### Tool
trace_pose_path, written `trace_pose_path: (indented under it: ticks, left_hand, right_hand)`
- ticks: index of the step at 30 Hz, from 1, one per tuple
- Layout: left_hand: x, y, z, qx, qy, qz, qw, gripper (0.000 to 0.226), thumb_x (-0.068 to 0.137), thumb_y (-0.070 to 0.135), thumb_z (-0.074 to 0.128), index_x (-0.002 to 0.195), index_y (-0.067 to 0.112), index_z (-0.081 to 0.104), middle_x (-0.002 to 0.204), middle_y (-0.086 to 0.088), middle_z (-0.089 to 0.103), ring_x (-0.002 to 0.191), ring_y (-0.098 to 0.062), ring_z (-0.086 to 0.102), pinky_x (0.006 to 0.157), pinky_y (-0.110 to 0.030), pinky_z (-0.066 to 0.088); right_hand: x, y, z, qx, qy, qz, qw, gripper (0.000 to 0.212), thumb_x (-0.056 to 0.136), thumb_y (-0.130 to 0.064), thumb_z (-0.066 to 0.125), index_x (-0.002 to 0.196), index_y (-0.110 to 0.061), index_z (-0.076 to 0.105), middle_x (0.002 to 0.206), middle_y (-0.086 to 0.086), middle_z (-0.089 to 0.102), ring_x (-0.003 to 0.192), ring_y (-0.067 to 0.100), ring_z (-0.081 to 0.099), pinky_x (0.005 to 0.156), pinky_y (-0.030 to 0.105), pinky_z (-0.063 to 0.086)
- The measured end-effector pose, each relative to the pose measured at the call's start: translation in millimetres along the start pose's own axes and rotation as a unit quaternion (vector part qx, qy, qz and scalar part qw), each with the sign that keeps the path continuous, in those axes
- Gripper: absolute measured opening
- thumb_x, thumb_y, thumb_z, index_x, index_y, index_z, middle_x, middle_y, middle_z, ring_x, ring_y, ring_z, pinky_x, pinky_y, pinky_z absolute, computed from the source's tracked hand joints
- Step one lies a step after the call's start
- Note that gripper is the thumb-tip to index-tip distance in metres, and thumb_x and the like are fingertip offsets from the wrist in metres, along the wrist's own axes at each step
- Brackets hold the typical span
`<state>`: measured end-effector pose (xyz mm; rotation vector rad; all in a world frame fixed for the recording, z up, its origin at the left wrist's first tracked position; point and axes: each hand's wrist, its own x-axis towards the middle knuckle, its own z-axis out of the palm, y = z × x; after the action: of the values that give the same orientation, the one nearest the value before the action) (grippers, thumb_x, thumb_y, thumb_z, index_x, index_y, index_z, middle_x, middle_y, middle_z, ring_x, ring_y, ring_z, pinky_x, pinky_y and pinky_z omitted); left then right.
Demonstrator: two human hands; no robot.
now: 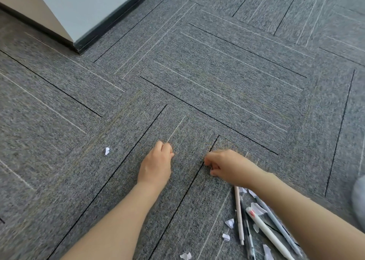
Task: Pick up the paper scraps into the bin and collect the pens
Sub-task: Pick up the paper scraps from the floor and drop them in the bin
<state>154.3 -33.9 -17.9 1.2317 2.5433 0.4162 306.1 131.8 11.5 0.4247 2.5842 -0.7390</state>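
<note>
Both my hands reach out over grey carpet. My left hand point(158, 164) is curled into a loose fist, knuckles down on the carpet; I cannot see anything in it. My right hand point(227, 164) has its fingers pinched together; whether it holds a scrap is hidden. One white paper scrap point(107, 151) lies alone to the left of my left hand. Several pens point(262, 232) lie in a loose bunch at the lower right, under my right forearm, among several white paper scraps point(229, 223). No bin is in view.
The grey carpet tiles point(217, 72) stretch ahead. A wall corner with a dark skirting board point(79, 46) stands at the upper left. A grey rounded object point(358, 196) is cut off at the right edge.
</note>
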Motion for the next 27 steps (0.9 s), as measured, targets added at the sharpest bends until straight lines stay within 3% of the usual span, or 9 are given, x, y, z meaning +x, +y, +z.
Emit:
trace_pose_path:
  ticks: [4,6,9,11,13,15,17,22,27]
  left_hand:
    - [-2.9,-0.9,-5.8,-0.013,-0.013,-0.019,1.0,0.012,0.097,0.022,0.046,0.09,0.013,0.049,0.091,-0.001,0.051,0.065,-0.014,0.05,0.055,-0.024,0.039]
    - [-4.0,-0.4,-10.1,-0.039,-0.015,-0.036,0.998,0.011,0.096,0.022,0.048,0.091,0.013,0.051,0.093,0.001,0.05,0.069,-0.014,0.052,0.057,-0.023,0.038]
    - [-5.6,0.2,-14.1,-0.08,-0.013,-0.069,0.994,0.005,0.095,0.016,0.05,0.097,0.013,0.053,0.098,-0.001,0.054,0.078,-0.015,0.054,0.064,-0.024,0.042]
    - [-5.7,-0.6,-14.9,-0.096,-0.008,-0.091,0.991,0.012,0.094,0.014,0.049,0.105,0.013,0.055,0.102,-0.001,0.054,0.081,-0.014,0.053,0.068,-0.024,0.041]
    - [-6.3,-1.5,-15.8,-0.109,-0.006,-0.108,0.988,0.016,0.095,0.012,0.047,0.107,0.012,0.057,0.106,-0.001,0.051,0.08,-0.012,0.051,0.068,-0.023,0.039]
    - [-7.9,-3.0,-16.4,-0.11,-0.004,-0.123,0.986,0.016,0.095,0.01,0.045,0.1,0.011,0.06,0.106,0.001,0.048,0.075,-0.009,0.049,0.064,-0.019,0.036]
    - [-9.8,-5.8,-17.4,-0.111,0.0,-0.133,0.985,0.016,0.095,0.008,0.044,0.095,0.012,0.059,0.107,0.0,0.047,0.071,-0.006,0.049,0.058,-0.015,0.035]
    - [-14.8,-12.4,-20.3,-0.089,-0.005,-0.128,0.988,0.014,0.095,0.015,0.045,0.108,0.013,0.051,0.106,0.004,0.042,0.078,-0.012,0.053,0.062,-0.022,0.038]
    - [-18.4,-19.5,-14.5,0.006,0.001,-0.083,0.997,0.012,0.097,0.026,0.045,0.097,0.014,0.048,0.099,0.0,0.045,0.08,-0.013,0.047,0.065,-0.023,0.039]
  right_hand:
    - [-2.8,-0.1,8.5,-0.03,0.014,-0.031,0.999,0.001,0.092,-0.017,0.06,0.093,-0.017,0.06,0.094,-0.007,0.053,0.085,0.016,0.058,0.077,0.032,0.05]
    - [-4.8,-1.8,10.5,-0.008,0.026,-0.006,1.0,0.007,0.093,-0.017,0.058,0.086,-0.019,0.059,0.09,-0.011,0.05,0.083,0.013,0.057,0.077,0.029,0.05]
    - [-7.8,-3.3,9.5,0.177,0.061,0.093,0.978,0.016,0.092,-0.015,0.061,0.076,-0.02,0.058,0.076,-0.009,0.058,0.067,0.008,0.057,0.066,0.024,0.05]
    - [-11.2,-3.3,8.6,0.435,0.074,0.132,0.888,0.011,0.092,-0.009,0.061,0.081,-0.009,0.061,0.068,0.003,0.063,0.059,0.013,0.059,0.06,0.025,0.052]
    - [-14.1,-3.3,7.2,0.665,0.064,0.126,0.733,0.007,0.092,-0.004,0.058,0.085,-0.001,0.058,0.073,0.011,0.061,0.061,0.016,0.059,0.059,0.024,0.054]
    - [-12.4,-4.4,8.0,0.794,0.062,0.101,0.596,0.005,0.09,-0.001,0.056,0.085,-0.002,0.057,0.087,0.016,0.065,0.068,0.017,0.062,0.061,0.022,0.057]
    - [-8.3,-7.0,9.2,0.838,0.055,0.075,0.538,0.006,0.089,0.0,0.056,0.083,-0.003,0.057,0.098,0.019,0.069,0.074,0.019,0.066,0.065,0.023,0.059]
    - [7.2,-16.8,9.4,0.844,0.047,0.03,0.533,0.015,0.08,0.004,0.053,0.079,-0.01,0.052,0.081,0.01,0.061,0.065,0.016,0.058,0.059,0.023,0.053]
    - [13.0,-21.9,4.9,0.829,0.048,0.045,0.555,0.015,0.074,-0.001,0.038,0.07,-0.011,0.048,0.067,0.006,0.045,0.056,0.016,0.038,0.052,0.025,0.036]
